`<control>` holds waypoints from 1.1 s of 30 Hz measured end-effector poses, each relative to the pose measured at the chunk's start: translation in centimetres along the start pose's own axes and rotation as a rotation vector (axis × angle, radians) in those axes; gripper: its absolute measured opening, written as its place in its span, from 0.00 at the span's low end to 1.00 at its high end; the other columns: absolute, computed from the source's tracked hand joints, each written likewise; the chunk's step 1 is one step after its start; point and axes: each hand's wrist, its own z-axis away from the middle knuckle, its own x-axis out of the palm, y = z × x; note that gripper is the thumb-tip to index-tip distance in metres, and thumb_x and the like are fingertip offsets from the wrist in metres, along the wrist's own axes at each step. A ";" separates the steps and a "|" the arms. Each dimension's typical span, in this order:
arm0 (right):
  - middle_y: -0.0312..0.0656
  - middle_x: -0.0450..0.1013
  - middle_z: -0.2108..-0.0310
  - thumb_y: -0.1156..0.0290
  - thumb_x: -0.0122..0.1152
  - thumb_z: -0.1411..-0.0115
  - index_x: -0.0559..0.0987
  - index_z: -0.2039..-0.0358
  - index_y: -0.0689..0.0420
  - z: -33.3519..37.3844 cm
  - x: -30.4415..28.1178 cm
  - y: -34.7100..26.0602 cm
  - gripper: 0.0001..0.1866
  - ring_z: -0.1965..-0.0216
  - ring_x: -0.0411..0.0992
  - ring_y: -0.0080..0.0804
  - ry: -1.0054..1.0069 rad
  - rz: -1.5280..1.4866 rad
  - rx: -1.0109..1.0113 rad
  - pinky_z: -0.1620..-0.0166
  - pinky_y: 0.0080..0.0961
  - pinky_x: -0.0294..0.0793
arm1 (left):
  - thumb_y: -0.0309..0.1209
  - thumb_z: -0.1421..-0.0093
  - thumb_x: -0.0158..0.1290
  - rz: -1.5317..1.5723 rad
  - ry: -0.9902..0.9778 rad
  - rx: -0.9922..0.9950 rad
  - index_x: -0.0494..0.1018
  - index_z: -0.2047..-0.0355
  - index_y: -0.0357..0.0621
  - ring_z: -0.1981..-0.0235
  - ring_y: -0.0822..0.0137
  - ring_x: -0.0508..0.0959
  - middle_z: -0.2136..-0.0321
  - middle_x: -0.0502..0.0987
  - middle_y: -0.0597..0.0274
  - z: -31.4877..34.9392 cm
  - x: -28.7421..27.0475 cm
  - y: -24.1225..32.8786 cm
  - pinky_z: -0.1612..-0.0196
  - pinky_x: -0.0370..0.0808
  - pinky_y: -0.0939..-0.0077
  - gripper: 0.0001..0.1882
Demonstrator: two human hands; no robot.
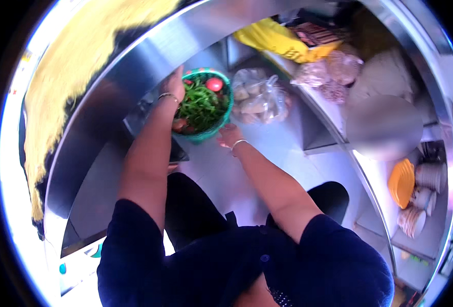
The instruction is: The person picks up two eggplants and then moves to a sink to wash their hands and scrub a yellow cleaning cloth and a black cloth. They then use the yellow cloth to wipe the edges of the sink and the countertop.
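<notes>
A round green plastic basket (202, 137) sits low in front of me, full of leafy greens (203, 102). A red tomato (214, 84) lies on the greens near the far rim, and brownish-orange pieces show at the near left. My left hand (175, 86), with a bracelet at the wrist, is closed on the basket's left side; its fingers are partly hidden. At the near right of the basket, my right hand (230, 135) has its fingers curled in against the basket's side. A thin bangle circles that wrist.
Right of the basket stands a clear plastic bag (260, 97) of pale lumps. A metal counter edge (149, 48) arches over the left. Shelves on the right hold a yellow bag (277, 38), bagged goods (334, 71), orange dishes (402, 182) and stacked cups (412, 221).
</notes>
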 end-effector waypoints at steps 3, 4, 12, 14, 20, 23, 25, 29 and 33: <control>0.45 0.73 0.63 0.71 0.55 0.48 0.72 0.59 0.60 5.4 -4.4 -6.4 0.16 0.64 0.74 0.35 -0.001 0.059 -0.249 0.63 0.27 0.74 | 0.26 0.48 0.50 -0.092 0.432 0.314 0.58 0.46 0.40 0.49 0.48 0.66 0.50 0.64 0.40 4.3 0.7 2.5 0.46 0.62 0.59 0.27; 0.44 0.72 0.61 0.72 0.54 0.47 0.70 0.56 0.61 7.5 -6.7 -10.4 0.17 0.63 0.74 0.33 0.004 0.079 -0.320 0.63 0.26 0.74 | 0.24 0.47 0.49 0.148 0.385 0.367 0.60 0.48 0.40 0.50 0.51 0.68 0.52 0.67 0.44 5.9 -0.1 5.7 0.48 0.64 0.61 0.25; 0.49 0.71 0.64 0.78 0.54 0.49 0.70 0.58 0.63 35.8 -21.9 -34.0 0.16 0.65 0.73 0.38 0.721 0.505 -1.097 0.63 0.29 0.73 | 0.22 0.43 0.46 1.249 0.024 1.010 0.70 0.59 0.36 0.61 0.64 0.75 0.63 0.75 0.54 17.2 -17.4 35.6 0.57 0.70 0.76 0.11; 0.52 0.69 0.62 0.76 0.55 0.49 0.70 0.57 0.63 39.7 -26.2 -35.4 0.17 0.63 0.72 0.44 1.043 0.721 -1.157 0.61 0.32 0.72 | 0.25 0.44 0.48 1.273 0.009 1.156 0.68 0.57 0.35 0.60 0.60 0.75 0.61 0.74 0.50 17.8 -19.8 41.1 0.56 0.70 0.73 0.14; 0.62 0.58 0.48 0.72 0.50 0.49 0.59 0.46 0.64 39.4 -36.9 -37.1 0.28 0.53 0.65 0.58 1.403 0.948 -0.922 0.52 0.40 0.68 | 0.48 0.55 0.58 0.848 -0.077 1.099 0.62 0.48 0.37 0.54 0.53 0.73 0.57 0.72 0.40 15.1 -18.5 54.0 0.52 0.68 0.69 0.38; 0.60 0.59 0.46 0.79 0.45 0.52 0.61 0.46 0.64 39.0 -36.6 -37.3 0.28 0.45 0.59 0.53 1.284 0.842 -0.850 0.44 0.34 0.59 | 0.46 0.59 0.58 0.888 -0.165 1.104 0.66 0.53 0.37 0.57 0.50 0.73 0.60 0.73 0.42 15.1 -19.0 54.3 0.54 0.70 0.66 0.35; 0.62 0.57 0.46 0.76 0.45 0.51 0.63 0.48 0.64 39.0 -36.5 -37.8 0.26 0.53 0.65 0.58 1.306 0.941 -0.903 0.49 0.40 0.65 | 0.43 0.59 0.58 0.839 -0.023 1.098 0.70 0.58 0.38 0.63 0.51 0.76 0.67 0.76 0.46 15.2 -18.9 54.4 0.59 0.72 0.66 0.29; 0.59 0.62 0.49 0.75 0.49 0.52 0.62 0.48 0.66 39.0 -36.0 -38.2 0.28 0.54 0.69 0.44 1.215 0.481 -0.960 0.51 0.28 0.67 | 0.42 0.60 0.58 1.097 -0.125 0.961 0.71 0.59 0.35 0.66 0.54 0.77 0.70 0.77 0.48 14.5 -18.9 53.1 0.62 0.73 0.68 0.30; 0.54 0.55 0.43 0.72 0.48 0.42 0.52 0.41 0.66 38.4 -29.4 -35.9 0.30 0.52 0.68 0.41 0.795 -0.384 -1.106 0.51 0.29 0.68 | 0.28 0.49 0.58 1.233 0.158 0.971 0.67 0.54 0.31 0.69 0.79 0.73 0.70 0.76 0.61 16.4 -18.6 43.5 0.65 0.71 0.84 0.23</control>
